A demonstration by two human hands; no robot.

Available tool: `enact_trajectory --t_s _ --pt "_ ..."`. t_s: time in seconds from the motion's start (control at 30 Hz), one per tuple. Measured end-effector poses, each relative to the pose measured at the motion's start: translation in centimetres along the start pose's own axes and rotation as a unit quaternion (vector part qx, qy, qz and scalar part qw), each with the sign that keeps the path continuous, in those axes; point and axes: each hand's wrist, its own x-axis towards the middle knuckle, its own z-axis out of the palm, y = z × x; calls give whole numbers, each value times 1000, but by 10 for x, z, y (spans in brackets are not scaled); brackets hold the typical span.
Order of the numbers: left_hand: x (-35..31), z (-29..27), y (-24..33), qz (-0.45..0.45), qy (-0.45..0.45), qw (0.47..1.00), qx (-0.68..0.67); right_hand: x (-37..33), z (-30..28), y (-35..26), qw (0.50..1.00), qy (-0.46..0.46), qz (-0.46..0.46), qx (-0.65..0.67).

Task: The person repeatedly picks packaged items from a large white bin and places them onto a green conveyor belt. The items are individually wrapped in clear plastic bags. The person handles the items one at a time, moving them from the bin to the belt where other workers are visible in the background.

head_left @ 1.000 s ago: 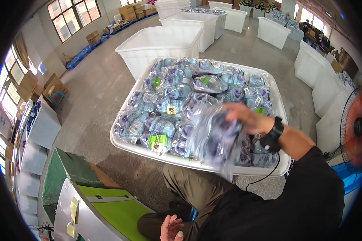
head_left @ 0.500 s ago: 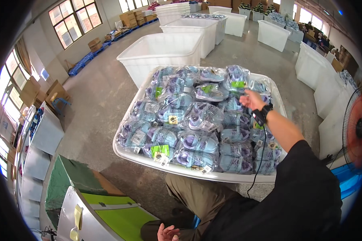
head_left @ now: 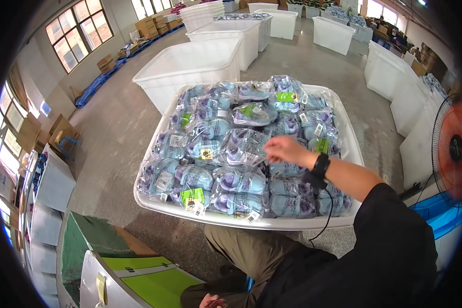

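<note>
A white plastic tub [head_left: 168, 209] in front of me is filled with pairs of light blue and purple shoes [head_left: 241, 180] in clear plastic bags, laid in rows. Some bags carry green cards and white barcode labels. My right hand [head_left: 287, 152] is over the middle of the pile, beside a raised bagged pair [head_left: 241, 145]. Its fingers are curled together, with nothing visible in them. A black device with a cable is strapped to that wrist. My left hand [head_left: 213, 301] rests low by my lap, partly cut off, its fingers loosely bent and holding nothing visible.
Behind the tub stand more white tubs [head_left: 190, 64], with others along the right. A fan [head_left: 450, 149] is at the far right. At lower left is a box-like stand with a green panel [head_left: 154, 282]. Blue pallets [head_left: 100, 84] with cartons line the left wall.
My right hand has drawn back from the far right of the pile toward its middle, and its fingers have curled in. The whole view has shifted slightly. My left hand stays low.
</note>
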Motion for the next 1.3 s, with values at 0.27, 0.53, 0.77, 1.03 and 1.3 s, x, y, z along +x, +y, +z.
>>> enact_trajectory --t_s 0.27,0.53,0.77,1.03,1.3 --pt "-13 -6 13 19 26 999 26 -78 126 -19 929 -217 -270 -127" --pt "-28 -44 7 19 67 997 17 -91 169 32 934 -220 -249 -130" --pt "-67 -155 43 92 305 943 91 -92 187 54 893 -176 -359 -206" --pt "-108 -274 66 34 483 875 1 -96 192 53 874 -159 -391 -242" --pt "-131 -361 58 20 575 818 -16 -95 193 56 880 -155 -373 -251"
